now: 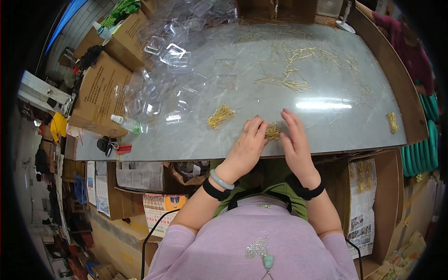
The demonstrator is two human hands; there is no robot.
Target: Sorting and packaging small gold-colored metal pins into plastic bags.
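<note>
While gold bunches (220,116) look done and loose wires (293,84) seem left, my spread right hand (297,147) and left hand (250,143), its pinch hard to tell, cup another bunch (273,131).

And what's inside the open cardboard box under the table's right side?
Printed paper sheets line the box, with small gold-coloured wire bundles on top. The tabletop covers whatever lies farther back, and anything beneath the paper is hidden.

wire bundle (272,132) — shiny metal | tabletop (186,145) — smooth, glossy | glossy plastic trays (179,60)
</note>
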